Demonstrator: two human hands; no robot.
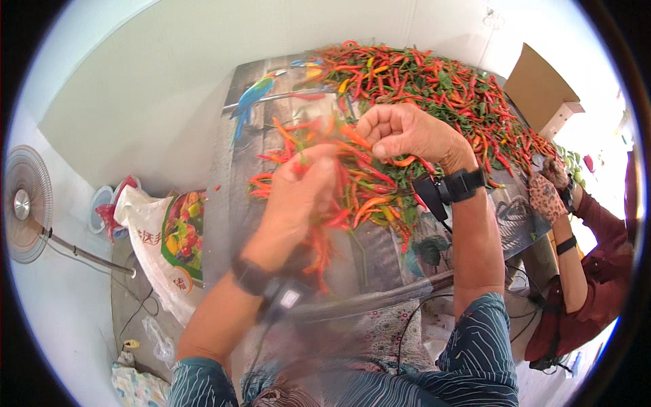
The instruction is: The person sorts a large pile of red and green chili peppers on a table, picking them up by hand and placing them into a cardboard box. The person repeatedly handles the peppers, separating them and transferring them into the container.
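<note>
Long red and orange chili peppers (374, 203) lie heaped on the covered table (239, 213) in front of me. My left hand (305, 188) is over the left side of this smaller heap, blurred, with chilies showing around its fingers; whether it grips any is unclear. At the upper edge of the heap my right hand (407, 129) has curled fingers, with an orange chili (354, 136) at its fingertips. Some chilies hang or lie blurred below my left hand. Behind, a large pile of red chilies (427, 76) mixed with green leaves and stems covers the back of the table.
A co-worker's hands (549, 193), one in a patterned glove, are at the table's right corner. A cardboard box (539, 91) stands behind them. To the left are a printed sack (152, 239), a fan (28, 203) and a plastic bag (158, 341). Cables hang near my lap.
</note>
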